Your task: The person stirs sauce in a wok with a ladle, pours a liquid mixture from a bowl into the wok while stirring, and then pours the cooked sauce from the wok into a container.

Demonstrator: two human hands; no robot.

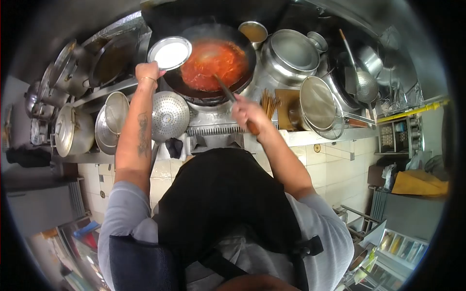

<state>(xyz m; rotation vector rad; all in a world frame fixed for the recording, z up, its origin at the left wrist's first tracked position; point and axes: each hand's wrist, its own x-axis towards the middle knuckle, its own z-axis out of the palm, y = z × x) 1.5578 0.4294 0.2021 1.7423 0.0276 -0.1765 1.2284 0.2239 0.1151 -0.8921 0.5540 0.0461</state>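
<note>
My left hand (149, 72) is closed on the rim of a round metal bowl (187, 44) with white contents, held up at the left edge of a large dark wok (248, 65). Red, saucy food (208, 63) fills the middle of the wok, and faint steam hangs over it. Wrapped round the wooden handle of a long metal cooking utensil (224, 88) is my right hand (250, 115). The utensil's far end dips into the red food, so I cannot tell whether it is a ladle or a spatula.
A perforated strainer (170, 116) lies left of the wok's front. Lidded pots (73, 131) stand farther left. Behind and right are a small container of brownish liquid (253, 33) and a large metal pot (293, 51). Wire sieves (318, 102) and a bundle of thin sticks (268, 104) sit to the right.
</note>
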